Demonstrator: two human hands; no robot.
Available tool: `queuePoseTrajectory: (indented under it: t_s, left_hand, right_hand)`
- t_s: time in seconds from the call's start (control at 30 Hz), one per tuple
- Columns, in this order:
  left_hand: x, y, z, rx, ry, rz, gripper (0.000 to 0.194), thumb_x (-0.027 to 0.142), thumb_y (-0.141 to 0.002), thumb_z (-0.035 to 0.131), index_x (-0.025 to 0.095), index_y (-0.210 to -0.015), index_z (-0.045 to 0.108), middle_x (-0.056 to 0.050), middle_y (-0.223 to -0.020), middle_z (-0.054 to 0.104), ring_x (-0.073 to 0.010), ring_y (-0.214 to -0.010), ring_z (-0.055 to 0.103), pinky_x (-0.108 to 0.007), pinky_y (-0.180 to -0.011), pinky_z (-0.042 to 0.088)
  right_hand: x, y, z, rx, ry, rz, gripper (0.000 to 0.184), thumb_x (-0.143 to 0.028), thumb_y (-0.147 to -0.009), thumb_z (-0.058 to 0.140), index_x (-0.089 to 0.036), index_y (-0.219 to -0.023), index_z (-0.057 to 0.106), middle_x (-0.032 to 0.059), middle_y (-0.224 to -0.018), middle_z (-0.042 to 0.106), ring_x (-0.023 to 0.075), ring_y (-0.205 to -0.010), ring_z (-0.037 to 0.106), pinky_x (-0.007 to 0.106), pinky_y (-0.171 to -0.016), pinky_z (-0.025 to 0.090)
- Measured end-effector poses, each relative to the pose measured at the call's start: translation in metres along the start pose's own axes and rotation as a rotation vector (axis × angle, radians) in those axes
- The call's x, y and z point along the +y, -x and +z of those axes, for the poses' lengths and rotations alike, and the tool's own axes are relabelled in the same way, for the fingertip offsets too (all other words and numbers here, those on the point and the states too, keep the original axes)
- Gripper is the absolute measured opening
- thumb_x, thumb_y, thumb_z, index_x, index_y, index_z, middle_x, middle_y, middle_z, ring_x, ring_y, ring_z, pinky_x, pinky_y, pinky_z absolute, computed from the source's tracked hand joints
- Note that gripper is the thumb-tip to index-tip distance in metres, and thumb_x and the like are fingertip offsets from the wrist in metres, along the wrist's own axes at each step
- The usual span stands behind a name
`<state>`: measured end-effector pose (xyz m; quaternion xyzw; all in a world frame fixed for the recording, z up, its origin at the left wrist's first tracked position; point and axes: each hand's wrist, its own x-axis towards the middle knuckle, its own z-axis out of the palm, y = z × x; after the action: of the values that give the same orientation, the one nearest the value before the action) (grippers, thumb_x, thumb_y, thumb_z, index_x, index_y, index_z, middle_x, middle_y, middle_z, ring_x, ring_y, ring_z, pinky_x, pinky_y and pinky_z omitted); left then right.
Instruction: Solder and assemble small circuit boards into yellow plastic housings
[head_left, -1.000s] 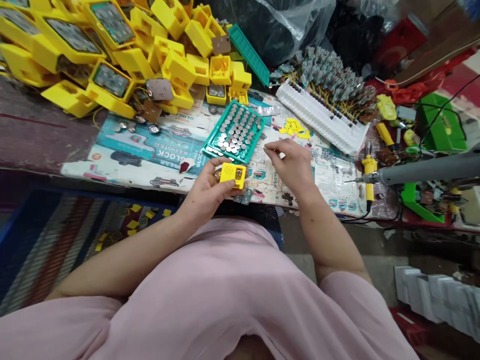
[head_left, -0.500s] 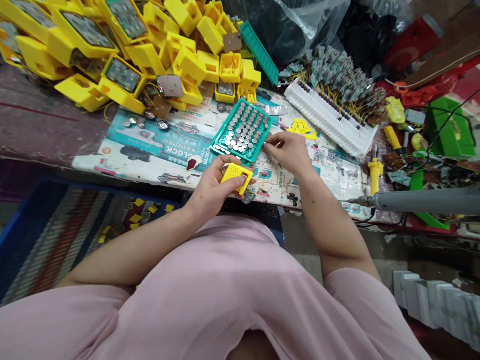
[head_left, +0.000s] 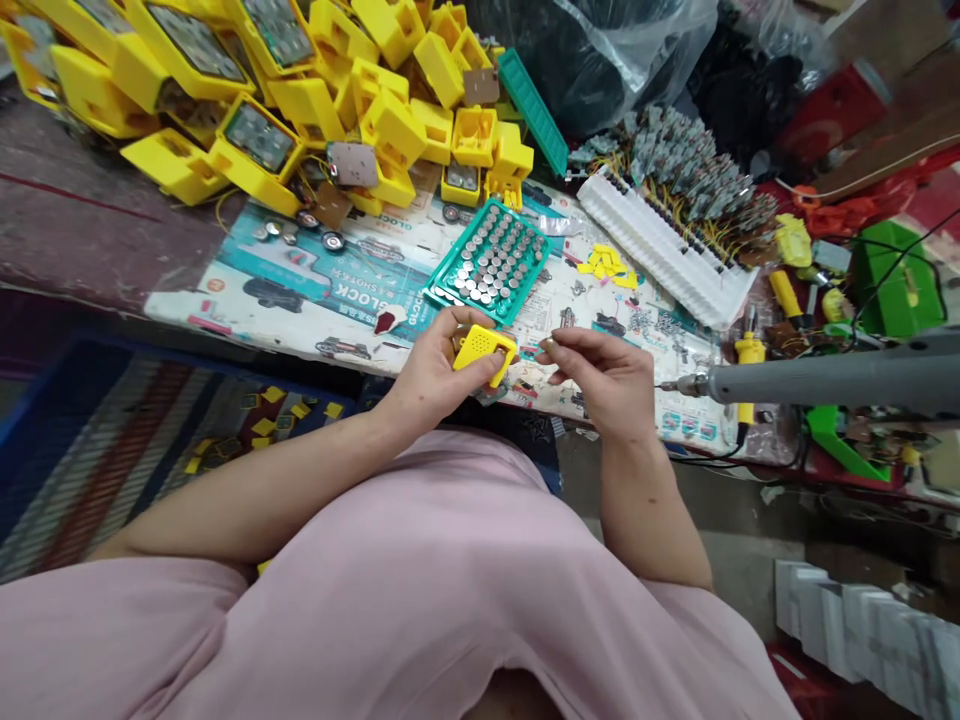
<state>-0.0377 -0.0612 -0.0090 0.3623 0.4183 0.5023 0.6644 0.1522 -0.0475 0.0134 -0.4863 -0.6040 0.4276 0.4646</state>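
My left hand is closed around a small yellow plastic case with a grid of little holes; the thumb presses near its right end. To the right of the case, my right hand pinches thumb and forefinger together, with a tiny pale speck at the tips that is too small to name. Just beyond both hands, a green tray holds many round silver button cells in rows. The two hands are apart.
Yellow cases are heaped at the back left. A white foam rack with wired parts stands right of the tray, near small yellow pieces. A grey electric screwdriver juts in from the right. A blue crate sits below left.
My right hand has drawn back from the tray's right edge toward me, its fingertips still pinched. My left hand keeps the yellow case, shifted slightly right. The view has moved a little.
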Motion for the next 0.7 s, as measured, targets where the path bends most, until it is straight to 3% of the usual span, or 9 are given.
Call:
queuePoseTrajectory:
  t_s: [0.07, 0.17, 0.27, 0.37, 0.53, 0.7]
  left_hand:
    - [0.001, 0.000, 0.003, -0.004, 0.003, 0.010, 0.049, 0.031, -0.068, 0.082, 0.021, -0.102, 0.047, 0.003, -0.091, 0.064, -0.0109, -0.070, 0.067, -0.021, -0.058, 0.059]
    - [0.001, -0.001, 0.007, -0.027, -0.019, 0.043, 0.048, 0.029, -0.068, 0.082, 0.021, -0.102, 0.048, 0.003, -0.090, 0.063, -0.0111, -0.073, 0.066, -0.021, -0.059, 0.059]
    - [-0.001, -0.002, 0.010, -0.050, -0.077, 0.109, 0.045, 0.030, -0.071, 0.081, 0.021, -0.102, 0.049, 0.001, -0.093, 0.063, -0.0117, -0.077, 0.065, -0.021, -0.063, 0.058]
    - [-0.005, -0.002, 0.011, -0.053, -0.149, 0.199, 0.041, 0.030, -0.074, 0.079, 0.021, -0.102, 0.050, -0.001, -0.097, 0.065, -0.0128, -0.086, 0.065, -0.021, -0.072, 0.056]
    - [-0.010, -0.003, 0.010, -0.061, -0.205, 0.282, 0.037, 0.027, -0.077, 0.076, 0.022, -0.104, 0.052, -0.002, -0.101, 0.067, -0.0135, -0.092, 0.066, -0.024, -0.080, 0.053]
    - [-0.017, -0.001, 0.007, -0.051, -0.234, 0.343, 0.034, 0.024, -0.078, 0.073, 0.022, -0.106, 0.054, -0.003, -0.106, 0.068, -0.0147, -0.096, 0.066, -0.026, -0.085, 0.052]
  right_hand:
    - [-0.004, 0.010, 0.004, 0.023, 0.079, -0.099, 0.015, -0.037, -0.087, 0.072, -0.023, -0.094, 0.076, -0.0005, -0.079, 0.077, 0.0150, -0.067, 0.076, 0.022, -0.050, 0.059]
    - [-0.004, 0.019, 0.008, 0.071, 0.387, -0.364, 0.013, -0.029, -0.095, 0.064, -0.024, -0.100, 0.075, 0.0006, -0.086, 0.079, 0.0128, -0.068, 0.075, 0.022, -0.058, 0.061]
    - [-0.001, 0.020, 0.011, 0.117, 0.663, -0.637, 0.009, -0.023, -0.093, 0.066, -0.026, -0.098, 0.073, 0.0014, -0.087, 0.078, 0.0136, -0.075, 0.075, 0.024, -0.067, 0.061]
    - [0.004, 0.018, 0.012, 0.173, 0.729, -0.790, 0.017, -0.017, -0.088, 0.072, -0.027, -0.102, 0.071, 0.0009, -0.085, 0.075, 0.0122, -0.078, 0.072, 0.022, -0.069, 0.058]
    - [0.012, 0.019, 0.013, 0.167, 0.721, -0.777, 0.024, -0.015, -0.087, 0.071, -0.028, -0.108, 0.071, 0.0012, -0.086, 0.069, 0.0114, -0.078, 0.068, 0.021, -0.069, 0.053]
    - [0.013, 0.018, 0.017, 0.133, 0.709, -0.730, 0.016, -0.017, -0.091, 0.067, -0.026, -0.103, 0.071, 0.0016, -0.086, 0.069, 0.0119, -0.078, 0.067, 0.021, -0.069, 0.054]
